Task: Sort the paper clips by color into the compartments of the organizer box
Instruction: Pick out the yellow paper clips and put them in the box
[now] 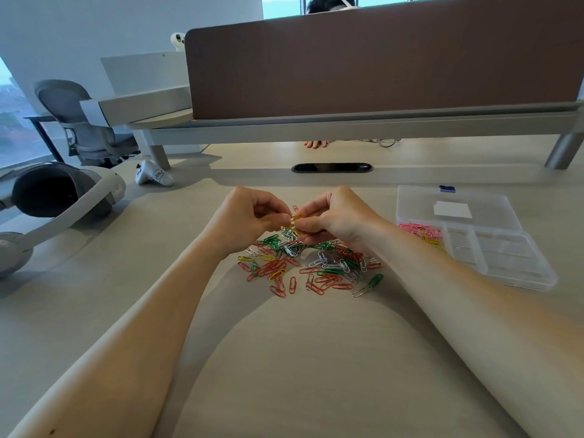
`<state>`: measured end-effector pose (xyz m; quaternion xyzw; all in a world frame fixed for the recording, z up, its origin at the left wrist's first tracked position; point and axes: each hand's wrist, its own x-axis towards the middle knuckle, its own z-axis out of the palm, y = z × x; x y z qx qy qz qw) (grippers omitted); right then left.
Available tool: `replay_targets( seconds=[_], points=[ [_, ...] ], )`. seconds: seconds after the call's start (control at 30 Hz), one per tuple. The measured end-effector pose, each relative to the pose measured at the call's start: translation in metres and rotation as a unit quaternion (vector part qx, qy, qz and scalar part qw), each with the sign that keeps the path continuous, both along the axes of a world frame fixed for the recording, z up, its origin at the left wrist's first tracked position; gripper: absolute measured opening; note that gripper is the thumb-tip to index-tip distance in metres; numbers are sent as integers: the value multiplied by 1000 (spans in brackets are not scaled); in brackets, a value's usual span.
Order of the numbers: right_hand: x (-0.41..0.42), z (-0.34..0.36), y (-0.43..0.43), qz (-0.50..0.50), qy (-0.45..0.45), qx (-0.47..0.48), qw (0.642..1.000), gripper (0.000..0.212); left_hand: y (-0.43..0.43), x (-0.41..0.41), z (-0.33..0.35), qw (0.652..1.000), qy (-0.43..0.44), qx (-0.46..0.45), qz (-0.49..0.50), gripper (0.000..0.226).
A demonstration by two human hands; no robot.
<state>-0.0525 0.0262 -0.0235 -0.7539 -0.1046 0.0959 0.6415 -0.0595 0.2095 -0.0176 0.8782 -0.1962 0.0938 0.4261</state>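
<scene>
The left grip (251, 216) and right grip (336, 216) both pinch one yellow paper clip (296, 218). More clips hang tangled under it. It is likely light, thin, bendy and slippery, so hold its ends. The pile of paper clips (311, 268) lies just below the grips, and the organizer box (518, 267) sits to the right of the right grip.

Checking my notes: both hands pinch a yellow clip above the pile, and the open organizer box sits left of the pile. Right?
Wrong side: the head view shows the open organizer box right of the pile. The left hand and right hand do pinch a yellow clip above it.
</scene>
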Motion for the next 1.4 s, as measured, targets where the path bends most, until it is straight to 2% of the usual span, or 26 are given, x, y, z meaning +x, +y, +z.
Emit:
replay_targets(
  seconds=[0.17,0.37,0.6,0.7,0.83,1.0,1.13,1.27,1.4],
  points=[
    [-1,0,-1,1,4,-7,1000,7,22,-2,-1,999,7,24,35,8],
    [1,0,-2,-5,20,10,1000,6,51,-11,-5,972,90,214,31,9],
    [2,-2,-2,-9,7,-7,1000,6,48,-10,-8,952,107,282,52,3],
    [1,-2,-2,-9,1,-13,1000,6,47,-11,-7,953,84,285,48,6],
    [2,-3,-3,-7,-9,-25,1000,6,38,-12,-7,974,20,222,48,7],
    [0,0,-3,20,-32,-60,998,7,30,-13,-10,971,36,235,25,8],
    [-3,9,-5,76,-58,-138,986,8,28,-12,-12,962,48,268,11,12],
    [-8,14,-1,128,-107,-239,956,8,25,-13,-11,957,41,287,10,11],
    [-7,13,3,155,-137,-298,932,12,22,-13,-11,955,44,294,11,7]
  ],
)
